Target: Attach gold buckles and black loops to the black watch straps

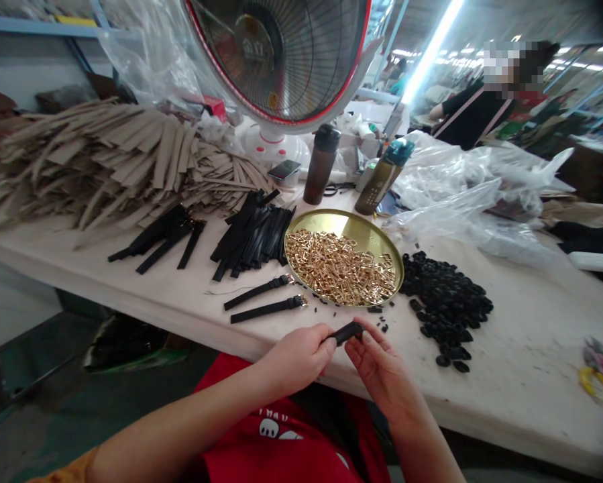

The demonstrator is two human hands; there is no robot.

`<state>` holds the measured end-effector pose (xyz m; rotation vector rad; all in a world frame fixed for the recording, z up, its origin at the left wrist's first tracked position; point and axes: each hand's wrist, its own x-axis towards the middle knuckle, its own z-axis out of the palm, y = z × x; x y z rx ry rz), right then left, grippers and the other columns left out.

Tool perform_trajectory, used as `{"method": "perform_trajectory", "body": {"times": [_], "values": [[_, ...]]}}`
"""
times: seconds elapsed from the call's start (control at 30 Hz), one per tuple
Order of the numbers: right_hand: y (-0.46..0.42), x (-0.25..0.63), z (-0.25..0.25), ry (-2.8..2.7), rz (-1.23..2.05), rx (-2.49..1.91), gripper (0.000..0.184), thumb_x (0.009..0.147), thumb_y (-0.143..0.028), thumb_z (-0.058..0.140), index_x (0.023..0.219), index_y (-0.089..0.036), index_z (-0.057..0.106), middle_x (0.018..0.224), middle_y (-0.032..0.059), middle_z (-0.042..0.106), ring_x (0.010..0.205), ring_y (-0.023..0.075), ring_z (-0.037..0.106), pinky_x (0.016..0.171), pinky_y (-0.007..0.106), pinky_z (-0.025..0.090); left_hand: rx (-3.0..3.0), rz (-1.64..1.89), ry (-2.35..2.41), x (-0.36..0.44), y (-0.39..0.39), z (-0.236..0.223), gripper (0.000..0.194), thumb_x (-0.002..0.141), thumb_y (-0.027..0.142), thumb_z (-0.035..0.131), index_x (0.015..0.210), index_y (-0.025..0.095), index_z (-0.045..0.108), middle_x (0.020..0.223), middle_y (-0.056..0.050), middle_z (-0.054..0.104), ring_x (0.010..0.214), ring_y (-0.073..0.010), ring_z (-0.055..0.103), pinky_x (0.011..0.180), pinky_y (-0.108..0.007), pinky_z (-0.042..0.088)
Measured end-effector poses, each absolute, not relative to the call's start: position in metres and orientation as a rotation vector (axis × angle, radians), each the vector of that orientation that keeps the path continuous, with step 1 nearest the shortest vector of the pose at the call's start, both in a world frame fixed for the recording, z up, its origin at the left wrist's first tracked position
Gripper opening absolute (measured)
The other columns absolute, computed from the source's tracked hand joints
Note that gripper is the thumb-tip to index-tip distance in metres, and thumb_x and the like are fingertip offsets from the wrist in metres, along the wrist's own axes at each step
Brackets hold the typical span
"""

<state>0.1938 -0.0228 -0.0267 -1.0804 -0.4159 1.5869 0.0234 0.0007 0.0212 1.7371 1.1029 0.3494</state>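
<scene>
A short black strap [345, 333] is held between my two hands above the table's front edge. My left hand [306, 352] is closed around its left end, and the fingers of my right hand [376, 359] pinch its right end. Just beyond them, a round gold tray [381, 243] holds a heap of small gold buckles [339, 268]. Two black straps with buckles [268, 310] lie side by side left of the tray. To the right of it spreads a pile of small black loops [447, 302]. A stack of plain black straps [255, 235] lies left of the tray.
Beige strips [130, 154] are heaped at the back left, near more black straps [165, 238]. A fan [281, 60], a dark bottle [321, 164] and a tilted bottle [386, 178] stand behind the tray. Yellow-handled pliers [600, 386] lie far right. A person [477, 111] is in the background.
</scene>
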Motion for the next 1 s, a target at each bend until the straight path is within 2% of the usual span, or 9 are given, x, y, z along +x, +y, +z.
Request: {"method": "perform_trajectory", "body": {"times": [0.17, 0.43, 0.5, 0.7, 0.77, 0.87, 0.93, 1.0], "values": [[-0.027, 0.192, -0.032, -0.716, 1.377, -1.31, 0.031, 0.066, -0.032, 0.07, 0.093, -0.02, 0.063, 0.065, -0.0024, 0.059, 0.058, 0.0099, 0.052, 0.055, 0.023, 0.044, 1.997, 0.274, 1.199, 0.025, -0.002, 0.015, 0.028, 0.085, 0.029, 0.032, 0.082, 0.018, 0.057, 0.069, -0.003, 0.06, 0.061, -0.016, 0.053, 0.052, -0.024, 0.03], [-0.038, 0.194, -0.043, -1.052, 1.293, -1.422, 0.021, 0.066, -0.033, 0.069, 0.082, -0.021, 0.061, 0.074, 0.0, 0.062, 0.07, 0.0161, 0.057, 0.069, 0.032, 0.044, 2.124, 0.21, 1.184, 0.022, 0.002, 0.009, 0.031, 0.082, 0.032, 0.037, 0.068, 0.018, 0.06, 0.061, -0.004, 0.059, 0.054, -0.0161, 0.051, 0.051, -0.024, 0.03], [-0.038, 0.191, -0.045, -1.049, 1.33, -1.392, 0.02, 0.065, -0.032, 0.069, 0.079, -0.021, 0.06, 0.072, -0.0008, 0.062, 0.068, 0.0155, 0.057, 0.068, 0.031, 0.044, 2.113, 0.19, 1.182, 0.024, 0.002, 0.007, 0.03, 0.082, 0.032, 0.038, 0.067, 0.018, 0.061, 0.061, -0.004, 0.06, 0.054, -0.0163, 0.051, 0.053, -0.025, 0.031], [-0.031, 0.198, -0.042, -0.9, 1.57, -1.323, 0.022, 0.065, -0.034, 0.07, 0.075, -0.019, 0.057, 0.055, -0.0033, 0.059, 0.055, 0.0121, 0.053, 0.06, 0.027, 0.042, 1.953, 0.178, 1.075, 0.03, 0.002, 0.003, 0.029, 0.084, 0.031, 0.034, 0.085, 0.018, 0.06, 0.076, -0.005, 0.064, 0.066, -0.0178, 0.056, 0.058, -0.024, 0.035], [-0.029, 0.203, -0.042, -0.813, 1.57, -1.318, 0.022, 0.066, -0.033, 0.068, 0.078, -0.019, 0.058, 0.055, -0.004, 0.058, 0.054, 0.0108, 0.052, 0.061, 0.026, 0.041, 1.816, 0.127, 1.035, 0.028, 0.003, 0.005, 0.028, 0.083, 0.03, 0.037, 0.097, 0.019, 0.058, 0.072, -0.003, 0.063, 0.061, -0.0159, 0.056, 0.056, -0.023, 0.036], [-0.03, 0.199, -0.048, -0.649, 1.555, -1.248, 0.019, 0.067, -0.032, 0.068, 0.078, -0.02, 0.058, 0.059, -0.0053, 0.055, 0.053, 0.009, 0.049, 0.058, 0.023, 0.039, 1.698, 0.128, 1.055, 0.024, 0.005, 0.007, 0.039, 0.082, 0.028, 0.038, 0.118, 0.02, 0.047, 0.071, -0.002, 0.062, 0.061, -0.016, 0.056, 0.059, -0.024, 0.039], [-0.031, 0.189, -0.052, -0.612, 1.597, -1.184, 0.019, 0.067, -0.031, 0.068, 0.078, -0.02, 0.058, 0.065, -0.0041, 0.056, 0.055, 0.0096, 0.049, 0.058, 0.024, 0.04, 1.681, 0.22, 1.077, 0.025, 0.006, 0.007, 0.044, 0.082, 0.028, 0.038, 0.126, 0.02, 0.042, 0.091, -0.006, 0.064, 0.077, -0.0182, 0.058, 0.07, -0.026, 0.041], [-0.029, 0.181, -0.054, -0.672, 1.653, -1.159, 0.019, 0.069, -0.033, 0.066, 0.08, -0.019, 0.058, 0.068, -0.0022, 0.057, 0.058, 0.0115, 0.051, 0.06, 0.026, 0.041, 1.648, 0.298, 1.075, 0.025, 0.009, 0.004, 0.046, 0.083, 0.029, 0.038, 0.129, 0.02, 0.038, 0.113, -0.008, 0.057, 0.096, -0.0201, 0.054, 0.083, -0.028, 0.038]]}}
